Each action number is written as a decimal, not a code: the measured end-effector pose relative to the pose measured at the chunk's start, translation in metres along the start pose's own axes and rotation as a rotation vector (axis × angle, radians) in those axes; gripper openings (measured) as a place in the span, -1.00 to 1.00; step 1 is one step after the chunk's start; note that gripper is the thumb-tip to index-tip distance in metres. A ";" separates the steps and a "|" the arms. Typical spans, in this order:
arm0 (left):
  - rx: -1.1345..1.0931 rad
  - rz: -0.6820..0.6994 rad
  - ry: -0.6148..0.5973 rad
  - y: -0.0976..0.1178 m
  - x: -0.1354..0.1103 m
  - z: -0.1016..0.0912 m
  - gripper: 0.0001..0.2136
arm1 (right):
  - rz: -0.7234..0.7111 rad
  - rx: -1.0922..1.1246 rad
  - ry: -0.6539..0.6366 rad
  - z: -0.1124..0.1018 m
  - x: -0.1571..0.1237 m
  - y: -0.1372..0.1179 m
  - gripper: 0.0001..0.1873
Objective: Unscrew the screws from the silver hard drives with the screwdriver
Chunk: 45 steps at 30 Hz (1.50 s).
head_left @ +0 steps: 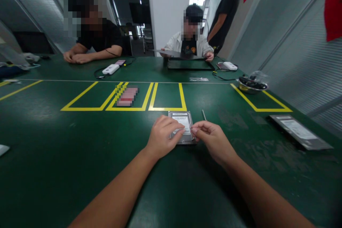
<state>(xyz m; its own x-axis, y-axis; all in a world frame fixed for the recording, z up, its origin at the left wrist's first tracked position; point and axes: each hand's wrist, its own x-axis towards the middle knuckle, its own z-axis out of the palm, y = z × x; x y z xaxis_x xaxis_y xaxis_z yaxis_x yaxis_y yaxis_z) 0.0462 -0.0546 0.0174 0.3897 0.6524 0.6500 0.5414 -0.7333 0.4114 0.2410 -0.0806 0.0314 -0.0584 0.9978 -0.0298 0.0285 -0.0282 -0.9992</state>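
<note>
A silver hard drive (189, 136) with a white label lies flat on the green table in front of me. My left hand (165, 136) is on its left side, the fingers and thumb curved over the label and holding it. Beside the drive's right edge, my right hand (211, 135) is closed, thumb and fingertips pinched together. Whatever sits in that pinch is too small to make out. A thin metal rod (204, 115) shows just beyond the right hand; its lower end is hidden behind the hand.
Another larger drive-like metal unit (300, 131) lies at the right. Behind it stands a metal bowl (252, 87) with dark items and clear plastic. Yellow tape outlines (167, 109) mark the table, and a pink phone-like item (127, 97) lies in one. Across sits a person holding a flat panel (184, 55).
</note>
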 end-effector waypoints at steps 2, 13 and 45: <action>0.012 0.054 -0.016 0.001 0.000 0.001 -0.84 | -0.007 0.045 0.013 0.000 0.001 0.002 -0.79; 0.057 0.110 -0.050 0.004 0.001 0.005 -0.84 | 0.020 0.141 -0.004 0.005 -0.003 0.002 -0.73; 0.121 -0.078 0.018 0.005 0.021 0.006 -0.88 | -0.409 -0.917 -0.020 -0.006 -0.005 0.004 -0.54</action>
<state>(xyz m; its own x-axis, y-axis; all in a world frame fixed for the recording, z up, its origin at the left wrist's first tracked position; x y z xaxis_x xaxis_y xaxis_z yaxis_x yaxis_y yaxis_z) 0.0622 -0.0434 0.0294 0.3297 0.7022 0.6310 0.6559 -0.6511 0.3819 0.2478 -0.0856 0.0277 -0.2517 0.9194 0.3022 0.7598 0.3811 -0.5268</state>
